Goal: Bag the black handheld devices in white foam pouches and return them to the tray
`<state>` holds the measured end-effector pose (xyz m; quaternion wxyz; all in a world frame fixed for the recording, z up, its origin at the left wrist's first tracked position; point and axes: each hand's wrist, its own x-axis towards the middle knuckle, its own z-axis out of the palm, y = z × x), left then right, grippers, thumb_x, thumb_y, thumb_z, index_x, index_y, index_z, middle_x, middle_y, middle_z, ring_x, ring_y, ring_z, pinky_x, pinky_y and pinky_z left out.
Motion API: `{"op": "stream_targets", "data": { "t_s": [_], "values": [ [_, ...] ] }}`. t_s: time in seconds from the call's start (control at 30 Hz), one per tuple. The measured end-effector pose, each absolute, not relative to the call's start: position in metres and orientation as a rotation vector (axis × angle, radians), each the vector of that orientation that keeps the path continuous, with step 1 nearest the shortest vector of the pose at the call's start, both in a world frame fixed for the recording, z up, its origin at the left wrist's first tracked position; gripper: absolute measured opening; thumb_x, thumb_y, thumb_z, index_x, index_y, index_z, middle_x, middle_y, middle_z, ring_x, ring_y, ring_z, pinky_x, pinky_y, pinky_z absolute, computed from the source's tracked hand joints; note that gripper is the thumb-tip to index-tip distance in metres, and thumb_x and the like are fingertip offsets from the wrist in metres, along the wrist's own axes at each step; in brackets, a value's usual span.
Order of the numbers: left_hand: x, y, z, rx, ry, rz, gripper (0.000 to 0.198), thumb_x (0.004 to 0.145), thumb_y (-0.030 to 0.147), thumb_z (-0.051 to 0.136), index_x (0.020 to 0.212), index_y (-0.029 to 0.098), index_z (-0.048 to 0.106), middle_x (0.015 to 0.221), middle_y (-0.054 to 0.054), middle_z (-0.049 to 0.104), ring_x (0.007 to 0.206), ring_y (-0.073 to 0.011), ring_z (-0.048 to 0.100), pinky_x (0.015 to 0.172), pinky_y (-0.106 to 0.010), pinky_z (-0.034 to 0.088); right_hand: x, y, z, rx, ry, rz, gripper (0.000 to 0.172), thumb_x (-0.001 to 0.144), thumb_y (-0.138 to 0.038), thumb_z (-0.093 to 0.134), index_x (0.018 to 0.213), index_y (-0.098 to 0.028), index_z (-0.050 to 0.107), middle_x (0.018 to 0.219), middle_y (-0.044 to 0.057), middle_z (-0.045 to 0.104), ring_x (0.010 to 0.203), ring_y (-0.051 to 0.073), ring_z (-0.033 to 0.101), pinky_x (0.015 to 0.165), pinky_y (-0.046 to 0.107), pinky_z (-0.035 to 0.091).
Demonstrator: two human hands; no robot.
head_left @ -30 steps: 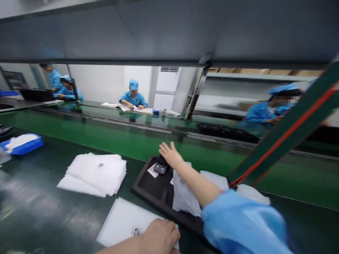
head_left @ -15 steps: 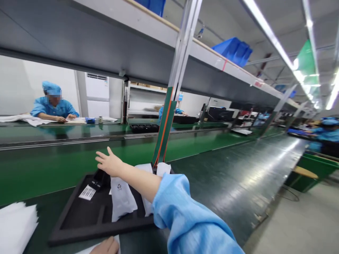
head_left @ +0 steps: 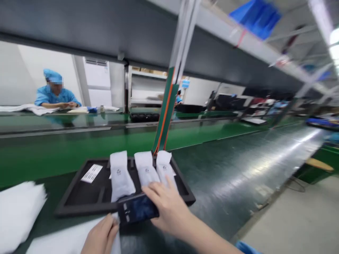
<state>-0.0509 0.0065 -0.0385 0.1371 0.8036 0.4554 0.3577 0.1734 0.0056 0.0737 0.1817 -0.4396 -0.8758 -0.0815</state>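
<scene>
My right hand (head_left: 168, 203) grips a flat black device with a dark, glossy screen (head_left: 139, 209), holding it tilted just in front of the tray. My left hand (head_left: 100, 234) is closed on the upper right corner of a flat white pouch (head_left: 62, 237) on the bench. The device's left end is close to those fingers; whether it touches the pouch I cannot tell. Behind both hands lies a black foam tray (head_left: 76, 212). Three white wrapped packets stand in it: one at the left (head_left: 122, 178), one in the middle (head_left: 145, 169), one at the right (head_left: 163, 164).
A stack of white pouches (head_left: 19, 213) lies at the left. A white label (head_left: 91, 173) rests in the tray. Behind the tray rises a metal post (head_left: 166, 109) under an overhead shelf (head_left: 111, 31). Across the green line, a person in blue (head_left: 55, 91) sits working.
My right hand has come back from above the tray's left side, now with the black device in it. The dark item there is gone. My left hand stays at the pouch.
</scene>
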Motion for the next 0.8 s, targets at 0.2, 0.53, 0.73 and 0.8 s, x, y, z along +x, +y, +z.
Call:
{"op": "stream_targets", "data": {
  "t_s": [0.2, 0.53, 0.73, 0.8],
  "values": [
    [-0.033, -0.007, -0.006, 2.347, 1.431, 0.8, 0.021, 0.082, 0.019, 0.032, 0.064, 0.019, 0.043, 0.061, -0.002, 0.054, 0.058, -0.0148, 0.053, 0.055, -0.025, 0.043, 0.197, -0.016, 0.051, -1.112, -2.398, -0.475, 0.044, 0.065, -0.017, 0.036, 0.109, -0.014, 0.042, 0.091, 0.009, 0.055, 0.08, 0.022, 0.054, 0.082, 0.043, 0.031],
    [-0.032, -0.004, -0.008, 2.322, 1.441, 0.487, 0.01, 0.082, 0.018, 0.04, 0.074, 0.018, 0.047, 0.071, 0.0, 0.056, 0.067, -0.0134, 0.054, 0.064, -0.024, 0.043, 0.189, -0.013, 0.024, -1.145, -2.325, -0.492, 0.034, 0.079, -0.03, 0.028, 0.107, -0.017, 0.04, 0.085, 0.009, 0.057, 0.071, 0.023, 0.056, 0.067, 0.041, 0.042],
    [-0.034, -0.008, -0.002, 2.404, 1.361, 0.284, 0.03, 0.068, 0.042, 0.062, 0.08, 0.017, 0.052, 0.079, -0.003, 0.057, 0.075, -0.0191, 0.056, 0.065, -0.028, 0.045, 0.193, -0.017, 0.024, -1.181, -2.308, -0.413, 0.034, 0.079, -0.033, 0.031, 0.11, -0.019, 0.04, 0.085, 0.009, 0.056, 0.07, 0.025, 0.056, 0.068, 0.044, 0.041],
    [-0.035, -0.009, -0.002, 2.469, 1.349, 0.183, 0.027, 0.069, 0.04, 0.062, 0.078, 0.016, 0.054, 0.078, -0.004, 0.058, 0.075, -0.0203, 0.056, 0.066, -0.03, 0.045, 0.193, -0.019, 0.023, -1.144, -2.34, -0.407, 0.034, 0.08, -0.032, 0.031, 0.109, -0.019, 0.04, 0.085, 0.008, 0.057, 0.07, 0.024, 0.056, 0.067, 0.044, 0.041]
  ]
}}
